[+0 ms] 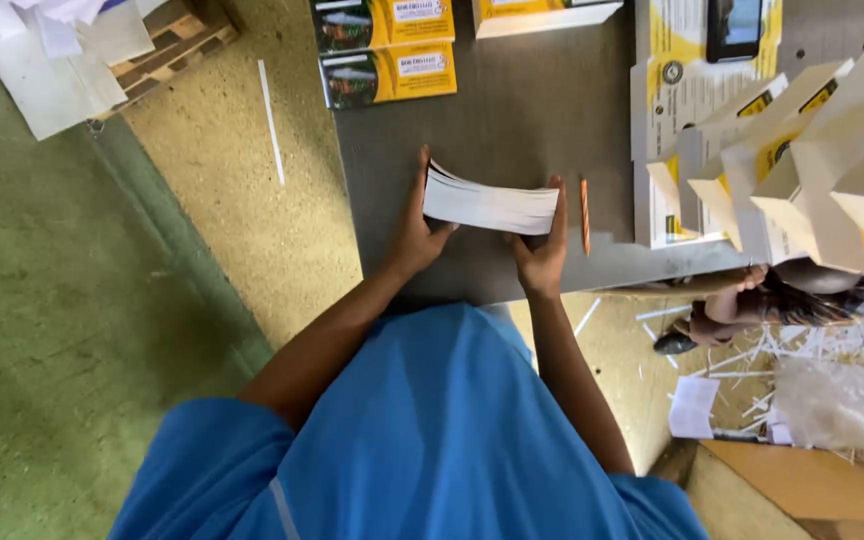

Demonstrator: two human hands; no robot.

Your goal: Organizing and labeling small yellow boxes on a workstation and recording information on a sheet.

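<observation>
Hands clasped a stack of white sheets over the grey surface: left hand and right hand at its ends; a brown pencil lay just right.

one paper stack, one pencil, perhaps six cartons

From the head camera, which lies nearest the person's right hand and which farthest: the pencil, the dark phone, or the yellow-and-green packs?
Measured from the right hand:
1. Pencil, just beside it on the grey table.
2. Yellow-and-green packs, across the table on the left-hand side.
3. Dark phone, far corner, on the printed sheets.
</observation>
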